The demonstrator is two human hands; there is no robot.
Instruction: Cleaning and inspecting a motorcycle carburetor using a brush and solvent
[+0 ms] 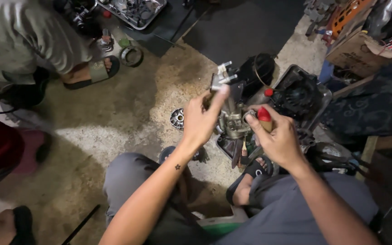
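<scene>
A: What are the hands doing from where you're watching?

B: I'm seeing the left hand (201, 119) closing its fingers around the top of a small metal carburettor (230, 119), thumb pressing up near the pale fitting (222, 75) sticking out of it. It's being held in the air above the knees, over the concrete floor (114, 118).

A: And the other one?

B: The right hand (277, 141) is gripping a screwdriver with a red-capped handle (264, 116), fingers curled fully round it. The handle is sitting just beside the carburettor's right side; I cannot tell where the tip is touching, since the fingers are hiding it.

A: What's lying around it?

B: A black engine housing (298, 95) is sitting behind the hands, and a small round toothed part (177, 118) is lying on the floor left of the carburettor. Farther up, another person's sandalled foot (91, 72) is resting near a metal ring (130, 56) and a tray of parts (132, 10).
</scene>
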